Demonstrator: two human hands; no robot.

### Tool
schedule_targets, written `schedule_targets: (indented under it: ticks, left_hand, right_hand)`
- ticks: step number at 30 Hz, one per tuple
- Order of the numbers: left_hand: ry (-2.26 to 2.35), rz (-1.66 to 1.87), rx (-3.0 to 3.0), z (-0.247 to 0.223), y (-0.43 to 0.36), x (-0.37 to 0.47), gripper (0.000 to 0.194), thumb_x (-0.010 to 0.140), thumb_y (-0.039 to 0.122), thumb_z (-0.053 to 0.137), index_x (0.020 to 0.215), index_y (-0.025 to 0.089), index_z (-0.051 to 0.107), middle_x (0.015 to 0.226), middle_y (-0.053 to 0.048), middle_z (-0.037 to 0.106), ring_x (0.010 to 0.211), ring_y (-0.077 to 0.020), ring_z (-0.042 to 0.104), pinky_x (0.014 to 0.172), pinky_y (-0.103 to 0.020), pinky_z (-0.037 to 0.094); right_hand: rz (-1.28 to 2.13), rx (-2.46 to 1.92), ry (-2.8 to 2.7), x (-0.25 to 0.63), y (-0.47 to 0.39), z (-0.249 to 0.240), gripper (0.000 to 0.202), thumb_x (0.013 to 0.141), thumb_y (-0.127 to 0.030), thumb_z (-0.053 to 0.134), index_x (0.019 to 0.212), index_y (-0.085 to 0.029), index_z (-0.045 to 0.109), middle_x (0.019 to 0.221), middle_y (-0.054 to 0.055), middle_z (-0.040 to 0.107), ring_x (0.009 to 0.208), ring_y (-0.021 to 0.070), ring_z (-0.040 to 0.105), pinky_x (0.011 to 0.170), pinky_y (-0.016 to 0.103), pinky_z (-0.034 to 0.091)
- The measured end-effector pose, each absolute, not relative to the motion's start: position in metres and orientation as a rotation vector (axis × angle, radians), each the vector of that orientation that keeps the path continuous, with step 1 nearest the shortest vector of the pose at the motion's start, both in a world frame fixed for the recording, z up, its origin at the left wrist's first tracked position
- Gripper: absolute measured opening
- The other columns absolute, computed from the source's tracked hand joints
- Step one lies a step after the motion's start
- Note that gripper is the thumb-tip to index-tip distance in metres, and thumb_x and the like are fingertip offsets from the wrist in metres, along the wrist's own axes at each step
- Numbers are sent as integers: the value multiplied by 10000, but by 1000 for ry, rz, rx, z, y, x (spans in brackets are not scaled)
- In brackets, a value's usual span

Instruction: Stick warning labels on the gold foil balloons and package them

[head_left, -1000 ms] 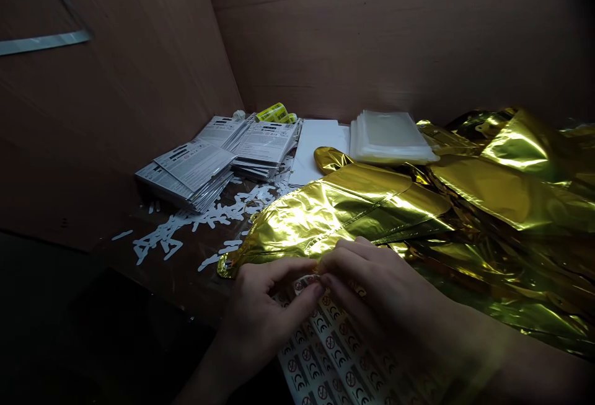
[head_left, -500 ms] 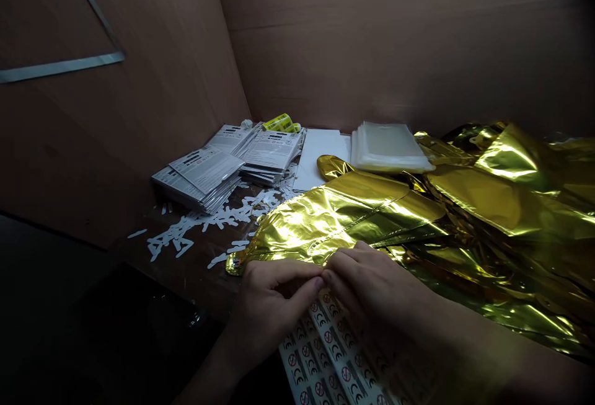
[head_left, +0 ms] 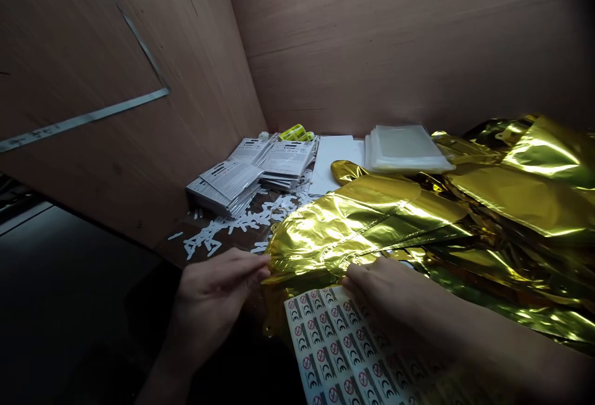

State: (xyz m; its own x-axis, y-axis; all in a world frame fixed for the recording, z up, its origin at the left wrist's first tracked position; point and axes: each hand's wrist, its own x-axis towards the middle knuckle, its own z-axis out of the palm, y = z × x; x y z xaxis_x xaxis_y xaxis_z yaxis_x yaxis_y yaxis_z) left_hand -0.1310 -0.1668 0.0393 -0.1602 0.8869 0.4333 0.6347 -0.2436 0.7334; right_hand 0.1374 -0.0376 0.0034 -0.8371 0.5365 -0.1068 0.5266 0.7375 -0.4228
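A shiny gold foil balloon (head_left: 316, 225) lies flat and creased in front of me. My left hand (head_left: 214, 299) pinches its near left edge between thumb and fingers. My right hand (head_left: 385, 284) is closed at the balloon's near edge, with the fingertips curled against the foil; the thumb is hidden. A white sheet of small stickers (head_left: 341, 349), printed in rows with CE marks and red crossed circles, lies just below the hands. My right forearm covers part of that sheet.
More gold foil balloons (head_left: 520, 200) pile up on the right. Printed packets (head_left: 232, 178) are stacked at the back left, near scattered white paper strips (head_left: 242, 222). Behind are yellow label rolls (head_left: 292, 133), white cards (head_left: 332, 151) and clear plastic bags (head_left: 404, 147). Wooden panels (head_left: 372, 39) rise behind.
My hands, which met at the fingertips, have moved apart. The left hand has gone left to the balloon's edge, and the foil stretches between them. The view has shifted, showing more of the sticker sheet.
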Motion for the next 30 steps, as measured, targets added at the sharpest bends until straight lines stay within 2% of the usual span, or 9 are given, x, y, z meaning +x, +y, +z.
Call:
schedule_targets:
  ticks: [1, 3, 5, 6, 10, 14, 20, 30]
  left_hand:
    - [1809, 1291, 1764, 41, -164, -142, 171, 884, 220, 774, 1043, 256, 826, 955, -20, 793, 841, -163, 740, 756, -226, 609]
    - [1889, 1107, 1649, 45, -158, -158, 294, 865, 314, 790, 1141, 216, 801, 923, -33, 801, 836, -184, 750, 781, -251, 623]
    - [1887, 940, 1590, 47, -150, -165, 418, 849, 342, 786, 1234, 182, 752, 862, -30, 796, 805, -188, 752, 775, -262, 625]
    - [1864, 876, 1580, 49, -146, -167, 422, 844, 332, 779, 1233, 173, 740, 837, -26, 792, 792, -185, 751, 764, -258, 621]
    - [1722, 707, 1576, 52, -130, -168, 277, 851, 250, 729, 1119, 182, 703, 830, -17, 787, 786, -170, 758, 749, -235, 588]
    - [1643, 601, 1578, 50, -119, -171, 278, 868, 246, 697, 1136, 192, 651, 851, -16, 795, 817, -178, 766, 760, -247, 573]
    - [1646, 614, 1555, 43, -117, -173, 245, 874, 253, 676, 1102, 181, 625, 855, -35, 796, 809, -187, 772, 752, -258, 577]
    - [1610, 599, 1616, 45, -110, -173, 143, 867, 222, 682, 983, 198, 602, 861, -9, 787, 803, -165, 761, 711, -224, 554]
  right_hand:
    - [720, -885, -2921, 138, -38, 3, 219, 946, -176, 503, 731, -201, 529, 614, -5, 542, 506, 129, 421, 478, 262, 215]
    - [764, -891, -2944, 138, -39, 4, 236, 970, -190, 470, 743, -199, 533, 642, 14, 591, 511, 139, 451, 487, 272, 235]
    - [779, -902, -2955, 136, -41, 8, 243, 981, -185, 442, 756, -196, 533, 670, 30, 621, 529, 151, 489, 502, 283, 249]
    - [777, -915, -2960, 135, -41, 11, 245, 985, -179, 430, 762, -196, 531, 680, 36, 631, 541, 158, 508, 511, 287, 256]
    - [761, -950, -2999, 132, -44, 17, 259, 999, -162, 406, 766, -197, 514, 709, 59, 658, 591, 179, 565, 544, 300, 276]
    - [705, -935, -2984, 133, -45, 10, 248, 999, -165, 422, 774, -200, 519, 694, 54, 653, 567, 173, 565, 530, 302, 262]
    - [620, -865, -2927, 138, -45, -2, 253, 1003, -188, 410, 772, -214, 511, 644, 35, 619, 537, 181, 545, 514, 306, 255]
    - [607, -797, -2932, 136, -45, 2, 270, 1009, -175, 413, 753, -216, 486, 633, 22, 629, 520, 164, 521, 518, 295, 275]
